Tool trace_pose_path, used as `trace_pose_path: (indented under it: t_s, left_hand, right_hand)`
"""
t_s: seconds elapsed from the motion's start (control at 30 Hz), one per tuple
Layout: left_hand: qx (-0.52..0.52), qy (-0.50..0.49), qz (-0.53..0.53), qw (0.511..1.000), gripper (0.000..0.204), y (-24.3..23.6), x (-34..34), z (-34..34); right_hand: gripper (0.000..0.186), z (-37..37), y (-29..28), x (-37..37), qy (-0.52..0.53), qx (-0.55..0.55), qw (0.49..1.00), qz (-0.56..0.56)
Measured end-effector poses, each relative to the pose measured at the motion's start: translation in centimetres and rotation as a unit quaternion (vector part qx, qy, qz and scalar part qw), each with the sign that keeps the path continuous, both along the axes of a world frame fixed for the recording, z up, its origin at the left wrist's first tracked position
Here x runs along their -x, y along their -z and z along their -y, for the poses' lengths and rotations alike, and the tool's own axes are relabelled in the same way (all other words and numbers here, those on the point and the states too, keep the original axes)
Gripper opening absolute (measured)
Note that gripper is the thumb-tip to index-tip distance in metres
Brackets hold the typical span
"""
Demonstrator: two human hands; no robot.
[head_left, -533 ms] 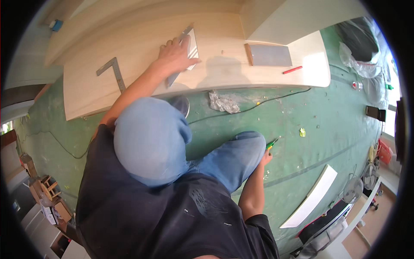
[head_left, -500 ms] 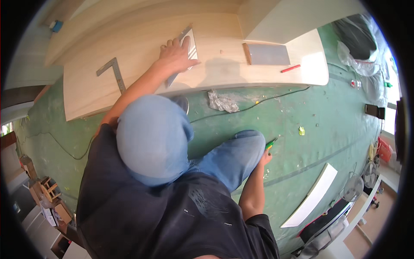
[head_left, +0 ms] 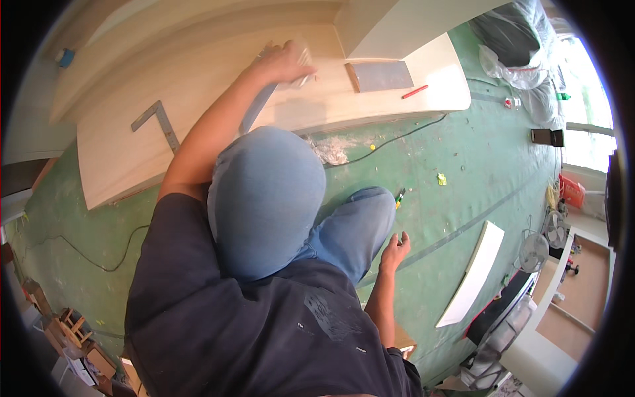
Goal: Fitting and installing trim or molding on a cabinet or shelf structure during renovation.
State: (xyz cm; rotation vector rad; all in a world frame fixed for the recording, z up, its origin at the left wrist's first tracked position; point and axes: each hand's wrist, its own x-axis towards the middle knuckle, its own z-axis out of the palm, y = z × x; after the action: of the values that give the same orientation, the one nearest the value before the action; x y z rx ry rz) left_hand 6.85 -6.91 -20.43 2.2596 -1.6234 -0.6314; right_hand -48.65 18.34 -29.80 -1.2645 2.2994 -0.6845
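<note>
Over the pale wooden board [head_left: 198,99], my left hand [head_left: 286,64] is closed on a white striped piece [head_left: 303,61], smeared by motion. Under that wrist a grey flat strip [head_left: 256,109] slants toward my knee. My right hand [head_left: 395,251] hangs above the green floor with thumb and fingers apart, holding nothing. A small green-and-yellow cutter [head_left: 399,198] is beside my right knee, apart from that hand. To the left, a metal try square [head_left: 161,124] rests on the board.
A grey rectangular block [head_left: 381,75] and a red pencil [head_left: 415,92] lie on the board's right part. Crumpled plastic [head_left: 329,150] and a dark cable [head_left: 397,138] are on the green floor covering [head_left: 423,218]. A long white panel [head_left: 471,274] lies at right.
My right hand has let go of the cutter and drawn back toward me. My left hand has lifted the white striped piece off the grey strip. The view has shifted slightly.
</note>
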Motion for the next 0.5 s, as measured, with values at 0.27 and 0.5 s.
trace_pose_path:
  t_s: [0.27, 0.5]
  left_hand:
    - [0.016, -0.035, -0.651, 0.758, 0.053, 3.6, 1.1, 12.3]
    - [0.030, -0.028, -0.402, 0.915, 0.083, 3.0, 3.0, 14.0]
  right_hand:
    - [0.047, 7.8, -3.2, -5.8, -0.120, -0.003, 0.990, -0.070]
    - [0.043, 12.2, -0.7, -11.5, -0.187, -0.091, 0.938, -0.276]
